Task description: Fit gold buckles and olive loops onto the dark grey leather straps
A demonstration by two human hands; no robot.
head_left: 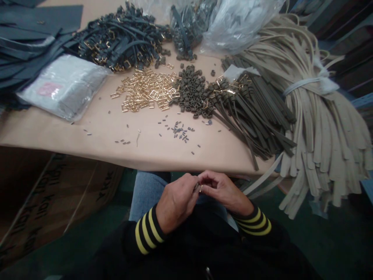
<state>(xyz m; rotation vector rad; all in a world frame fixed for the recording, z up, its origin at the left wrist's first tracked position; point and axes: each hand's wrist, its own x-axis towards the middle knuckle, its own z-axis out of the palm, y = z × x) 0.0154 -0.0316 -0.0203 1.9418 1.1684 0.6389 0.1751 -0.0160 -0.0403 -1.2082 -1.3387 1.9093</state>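
Observation:
My left hand [178,199] and my right hand [223,191] meet over my lap, just in front of the table edge, with fingers closed in a pinch. A small gold buckle [201,188] shows at my right fingertips, mostly covered. A dark bit at my left fingertips is too hidden to name. Ahead on the table lie a heap of gold buckles [145,91], a pile of dark olive strap loops [192,89] and a scatter of tiny metal pieces [180,131].
A bundle of olive straps with buckles [259,105] lies right of the loops, beside long tied beige straps [314,116] overhanging the edge. Dark blue buckled straps [122,39], a white plastic-wrapped packet [65,85] and clear plastic bags [236,23] lie farther back. A cardboard box [58,186] stands lower left.

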